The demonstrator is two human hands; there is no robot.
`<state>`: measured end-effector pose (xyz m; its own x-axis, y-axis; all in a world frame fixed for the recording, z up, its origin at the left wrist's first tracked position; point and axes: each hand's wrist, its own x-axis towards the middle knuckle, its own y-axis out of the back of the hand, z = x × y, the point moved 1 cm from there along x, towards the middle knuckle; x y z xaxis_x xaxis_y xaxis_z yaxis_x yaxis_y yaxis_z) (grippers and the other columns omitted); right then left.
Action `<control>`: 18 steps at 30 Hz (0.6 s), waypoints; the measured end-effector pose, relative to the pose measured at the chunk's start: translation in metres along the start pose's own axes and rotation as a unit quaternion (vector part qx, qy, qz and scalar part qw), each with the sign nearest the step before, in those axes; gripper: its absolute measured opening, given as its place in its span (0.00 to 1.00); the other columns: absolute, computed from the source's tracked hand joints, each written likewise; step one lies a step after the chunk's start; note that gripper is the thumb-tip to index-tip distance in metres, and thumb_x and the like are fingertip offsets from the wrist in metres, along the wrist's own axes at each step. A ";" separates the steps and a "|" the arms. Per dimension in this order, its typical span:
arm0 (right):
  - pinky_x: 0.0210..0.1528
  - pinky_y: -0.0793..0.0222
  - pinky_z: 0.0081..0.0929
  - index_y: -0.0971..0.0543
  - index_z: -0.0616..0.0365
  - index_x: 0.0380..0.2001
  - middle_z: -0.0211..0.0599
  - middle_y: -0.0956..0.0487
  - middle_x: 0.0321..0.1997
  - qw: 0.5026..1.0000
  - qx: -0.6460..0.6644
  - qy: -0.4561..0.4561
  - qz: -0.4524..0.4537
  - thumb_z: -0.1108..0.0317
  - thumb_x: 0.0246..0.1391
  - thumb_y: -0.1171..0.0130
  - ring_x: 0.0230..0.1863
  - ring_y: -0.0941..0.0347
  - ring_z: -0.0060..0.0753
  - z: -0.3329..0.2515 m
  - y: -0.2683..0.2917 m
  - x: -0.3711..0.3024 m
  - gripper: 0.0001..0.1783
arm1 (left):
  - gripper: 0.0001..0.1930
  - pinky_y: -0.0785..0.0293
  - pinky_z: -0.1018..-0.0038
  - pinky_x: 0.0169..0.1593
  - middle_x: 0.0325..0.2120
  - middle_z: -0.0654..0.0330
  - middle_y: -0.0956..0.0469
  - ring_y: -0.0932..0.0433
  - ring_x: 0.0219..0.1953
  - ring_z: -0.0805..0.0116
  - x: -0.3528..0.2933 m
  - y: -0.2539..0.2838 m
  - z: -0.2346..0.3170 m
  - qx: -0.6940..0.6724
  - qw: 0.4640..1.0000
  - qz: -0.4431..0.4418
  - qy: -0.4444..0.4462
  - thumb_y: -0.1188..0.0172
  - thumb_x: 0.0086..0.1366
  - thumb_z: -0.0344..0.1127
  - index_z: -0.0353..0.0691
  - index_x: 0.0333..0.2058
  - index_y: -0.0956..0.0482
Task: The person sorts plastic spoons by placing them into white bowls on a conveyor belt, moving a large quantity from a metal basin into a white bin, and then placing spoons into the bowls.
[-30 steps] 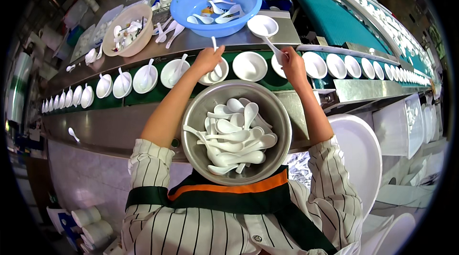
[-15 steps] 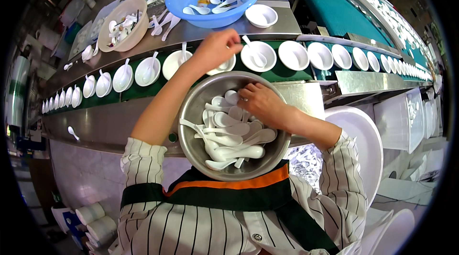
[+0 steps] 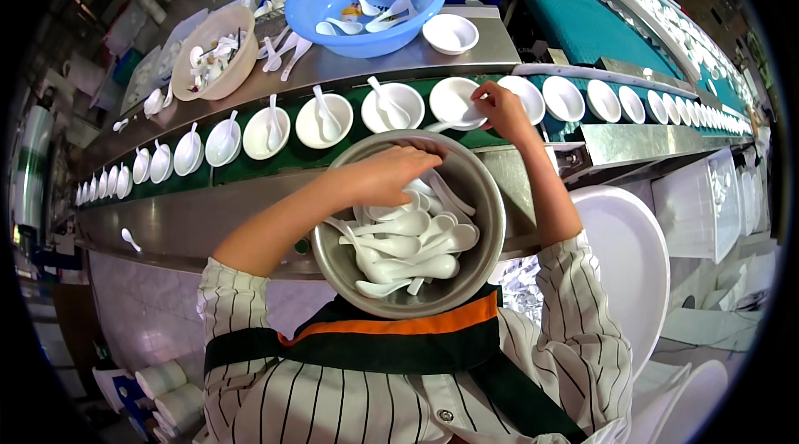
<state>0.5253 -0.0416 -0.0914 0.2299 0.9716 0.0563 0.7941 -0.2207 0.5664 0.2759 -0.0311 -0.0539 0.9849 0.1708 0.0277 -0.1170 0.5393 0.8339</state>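
Observation:
A steel basin [image 3: 493, 219] full of white soup spoons [image 3: 408, 244] rests against my front. My left hand [image 3: 391, 176] dips into its far side, fingers bent together over the spoons; the fingertips are partly hidden, and I cannot make out what they hold. Beyond the rim, my right hand [image 3: 505, 114] is closed on a white spoon [image 3: 454, 122], which lies slanted across a white bowl [image 3: 454, 94] on the green belt [image 3: 349, 157]. Left of it stands a bowl [image 3: 406, 97] with a spoon leaning in it, handle outward.
Further bowls with spoons line the belt leftward; bowls without spoons stretch right. Behind it are a blue basin [image 3: 358, 36] holding spoons, a cream basin [image 3: 190, 82] and a single bowl [image 3: 451, 33]. A large white tub [image 3: 641, 253] stands at my right.
The bowls have travelled left along the belt. My left hand has come back from a bowl into the basin; my right hand has left the basin and brought a spoon to a bowl.

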 end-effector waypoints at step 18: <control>0.47 0.34 0.33 0.32 0.59 0.50 0.44 0.25 0.44 0.934 0.050 0.247 -0.254 0.51 0.42 0.37 0.45 0.28 0.43 -0.087 -0.008 -0.061 0.35 | 0.14 0.32 0.68 0.38 0.30 0.51 0.27 0.26 0.34 0.59 -0.027 0.015 -0.002 -0.151 0.975 -0.097 0.133 0.45 0.54 0.35 0.36 0.38 0.31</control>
<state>0.4561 -0.0921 -0.0277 -0.4596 0.8680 0.1879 0.7841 0.2973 0.5449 0.2470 -0.0260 -0.0433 0.9288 0.2284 -0.2918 -0.0046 0.7945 0.6073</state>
